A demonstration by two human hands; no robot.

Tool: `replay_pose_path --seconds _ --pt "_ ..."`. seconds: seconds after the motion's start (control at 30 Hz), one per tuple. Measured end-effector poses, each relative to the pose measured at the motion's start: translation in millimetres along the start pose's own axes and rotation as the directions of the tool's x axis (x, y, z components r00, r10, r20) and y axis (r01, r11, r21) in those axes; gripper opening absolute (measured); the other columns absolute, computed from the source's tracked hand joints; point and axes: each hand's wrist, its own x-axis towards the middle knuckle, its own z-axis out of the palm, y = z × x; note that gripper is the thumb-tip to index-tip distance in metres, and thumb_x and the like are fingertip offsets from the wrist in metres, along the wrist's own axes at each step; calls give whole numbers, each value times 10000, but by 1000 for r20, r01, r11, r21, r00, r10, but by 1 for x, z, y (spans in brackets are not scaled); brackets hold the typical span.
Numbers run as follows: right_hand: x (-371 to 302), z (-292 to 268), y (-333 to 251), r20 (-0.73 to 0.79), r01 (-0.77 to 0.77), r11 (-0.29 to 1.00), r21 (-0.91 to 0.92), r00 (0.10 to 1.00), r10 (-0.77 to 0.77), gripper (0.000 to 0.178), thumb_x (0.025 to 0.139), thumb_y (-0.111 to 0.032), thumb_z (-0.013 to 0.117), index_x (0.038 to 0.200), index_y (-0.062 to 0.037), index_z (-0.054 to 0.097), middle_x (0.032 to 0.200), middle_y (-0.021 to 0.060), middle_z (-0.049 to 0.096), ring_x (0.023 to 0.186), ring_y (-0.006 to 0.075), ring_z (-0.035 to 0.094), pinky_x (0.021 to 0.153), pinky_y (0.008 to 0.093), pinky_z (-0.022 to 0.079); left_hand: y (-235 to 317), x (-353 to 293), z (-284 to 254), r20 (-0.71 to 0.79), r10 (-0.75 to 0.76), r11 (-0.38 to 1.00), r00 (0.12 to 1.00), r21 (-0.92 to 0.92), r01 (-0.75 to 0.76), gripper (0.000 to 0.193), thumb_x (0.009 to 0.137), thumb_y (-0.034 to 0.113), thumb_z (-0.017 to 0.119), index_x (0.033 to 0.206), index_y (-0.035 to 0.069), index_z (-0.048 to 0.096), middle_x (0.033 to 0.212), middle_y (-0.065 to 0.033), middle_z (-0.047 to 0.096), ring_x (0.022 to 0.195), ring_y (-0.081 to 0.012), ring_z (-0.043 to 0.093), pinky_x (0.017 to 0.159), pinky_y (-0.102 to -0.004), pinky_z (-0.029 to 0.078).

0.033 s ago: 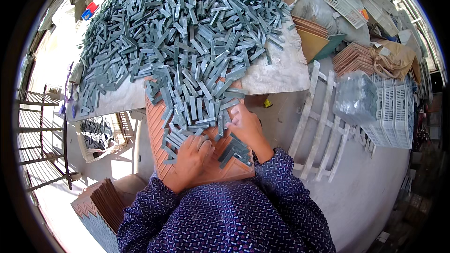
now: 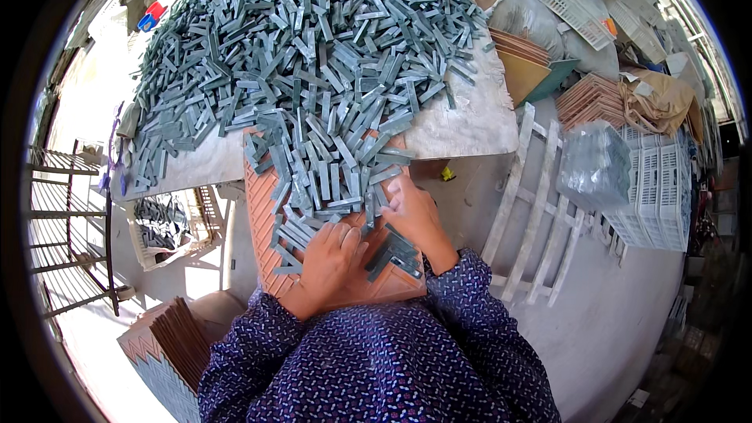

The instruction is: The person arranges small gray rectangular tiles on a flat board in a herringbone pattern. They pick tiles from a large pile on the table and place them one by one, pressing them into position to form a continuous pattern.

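A brick-red tray with slanted ridged grooves lies in front of my body, its far part under loose grey-green stone strips. My left hand is low over the middle of the tray, its fingers curled down beside a row of strips; whatever they hold is hidden. At the tray's right edge, my right hand has its fingers bent in next to several strips, and I cannot make out what is in them. Several strips sit close together at the tray's near right, forming a corner pattern.
A big heap of strips covers the table ahead. Below left stands a crate with more strips, near a stack of filled trays. To the right are a slatted wooden frame and stacked white crates.
My left hand has shifted slightly to the right and up the tray. The strips at the tray's near right look slightly disturbed. My right hand has hardly moved.
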Motion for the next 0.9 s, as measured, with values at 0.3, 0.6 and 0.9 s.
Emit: replay_pose_path --seconds 0.3,0.6,0.9 --pt "-46 -19 15 28 214 960 -179 977 -212 107 762 -81 639 859 -56 602 810 135 590 776 333 597 661 441 491 4 20 29 -27 -220 975 975 -7 220 312 779 189 683 1011 31 548 787 -127 620 717 -303 626 601 -397 502" --pt "-55 -14 13 -69 172 970 -170 980 -186 133 790 -109 671 907 -68 623 824 129 601 742 334 598 630 407 479 5 -2 -12 140 -361 814 922 -435 385 282 771 54 674 1032 -1 583 869 -151 643 760 -312 638 638 -377 516" --pt "-51 -12 18 -108 199 972 -122 971 -213 72 796 -92 633 861 -77 605 796 111 570 743 324 599 621 430 483 10 -16 -14 44 -242 885 969 -399 239 267 785 57 667 1033 -22 607 945 -200 647 838 -353 641 737 -404 517"
